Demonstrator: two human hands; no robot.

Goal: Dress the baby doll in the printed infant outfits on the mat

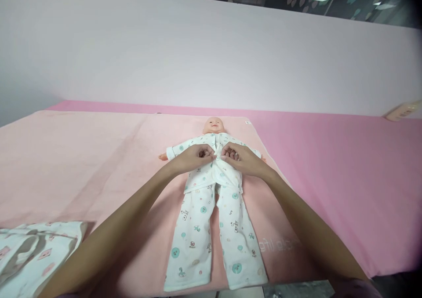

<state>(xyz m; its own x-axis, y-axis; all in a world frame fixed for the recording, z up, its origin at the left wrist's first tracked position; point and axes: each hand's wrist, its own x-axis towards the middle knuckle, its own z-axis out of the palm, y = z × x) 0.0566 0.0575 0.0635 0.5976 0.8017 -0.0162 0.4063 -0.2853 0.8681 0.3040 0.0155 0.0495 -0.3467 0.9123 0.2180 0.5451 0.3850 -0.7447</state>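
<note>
A baby doll [214,125] lies on its back, its head toward the far wall. It wears a white pajama top [199,179] and matching pajama pants [194,241], printed with small animals and green dots. Over the doll's chest, my left hand [201,155] pinches one side of the top's front opening. My right hand [238,157] is closed on the other side of that opening, fingers curled. Between the fingertips shows a small button [217,158]; whether it sits in its buttonhole I cannot tell. The pant legs lie spread toward me.
Beneath the doll is a peach mat [108,157] on a pink surface [329,170]. Folded white cloth with pink prints [39,254] lies at the near left. A pale bottle [400,111] rests at the far right, against the white wall [211,56].
</note>
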